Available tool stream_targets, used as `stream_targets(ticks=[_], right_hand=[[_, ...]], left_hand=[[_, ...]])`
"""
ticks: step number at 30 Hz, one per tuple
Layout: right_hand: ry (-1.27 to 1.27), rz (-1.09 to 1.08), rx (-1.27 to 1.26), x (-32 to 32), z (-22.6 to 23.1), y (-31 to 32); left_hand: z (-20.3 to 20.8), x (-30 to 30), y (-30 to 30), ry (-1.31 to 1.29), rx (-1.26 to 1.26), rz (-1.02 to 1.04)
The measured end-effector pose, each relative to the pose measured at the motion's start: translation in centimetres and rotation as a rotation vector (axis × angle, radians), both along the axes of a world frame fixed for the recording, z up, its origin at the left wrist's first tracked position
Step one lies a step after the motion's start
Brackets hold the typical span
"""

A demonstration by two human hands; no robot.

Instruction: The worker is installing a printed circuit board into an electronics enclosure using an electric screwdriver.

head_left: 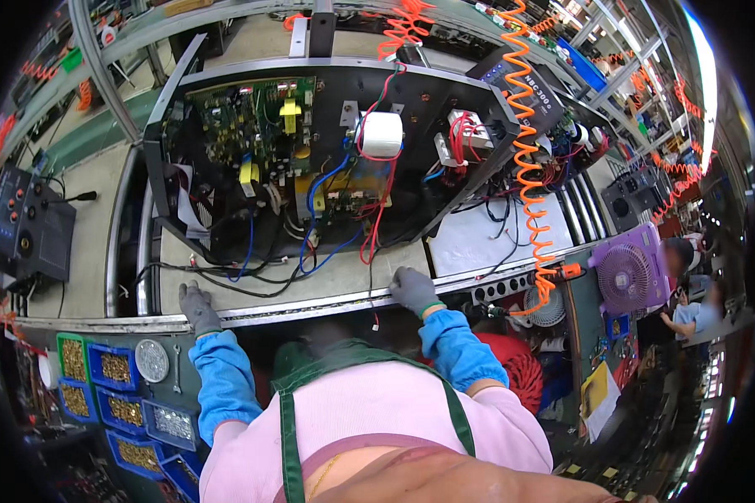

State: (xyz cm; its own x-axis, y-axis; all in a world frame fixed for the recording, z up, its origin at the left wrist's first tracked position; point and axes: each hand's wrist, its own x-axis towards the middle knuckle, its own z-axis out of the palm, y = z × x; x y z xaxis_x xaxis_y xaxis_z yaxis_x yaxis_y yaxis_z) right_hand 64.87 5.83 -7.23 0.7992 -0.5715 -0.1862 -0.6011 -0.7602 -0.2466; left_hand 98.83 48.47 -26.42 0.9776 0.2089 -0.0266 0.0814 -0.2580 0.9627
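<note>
A black open machine chassis (268,210) stands on a pale board (344,272) in front of me. Inside it are a green circuit board (252,117), a white cylindrical part (381,135) and red and blue wires. My left hand (199,308), in a grey glove, rests at the front left of the board with its fingers stretched forward. Near the front right corner lies my right hand (413,291), also gloved, fingers apart on the board's edge. Neither hand shows a held object. Loose black cables (264,281) trail from the chassis between them.
Blue bins of small hardware (116,369) sit at lower left, beside a wrench (176,369). An orange coiled hose (533,193) hangs at right, ending at an orange-handled tool (562,273). A purple fan (629,270) stands beyond. Another black machine (29,222) sits left.
</note>
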Motion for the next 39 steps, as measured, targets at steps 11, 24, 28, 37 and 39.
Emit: stream_targets(ticks=[11,24,28,37,39], right_hand=[[0.037,-0.15,0.144,1.0,-0.6,-0.1],[-0.053,-0.161,0.191,1.0,-0.8,-0.3],[-0.041,-0.151,0.182,0.7,-1.7,-1.0],[0.07,-0.194,0.253,1.3,-0.8,-1.2],[0.078,-0.181,0.245,1.4,-0.8,-1.2]], left_hand=[[17.8,0.8,-8.5,0.365,0.604,0.106],[9.7,1.9,-4.1,-0.018,0.013,-0.005],[10.2,0.0,-4.7,0.014,-0.412,0.076],[16.6,-1.0,-7.4,-0.42,-0.052,-0.129],[16.9,-0.1,-6.8,-0.387,0.311,-0.148]])
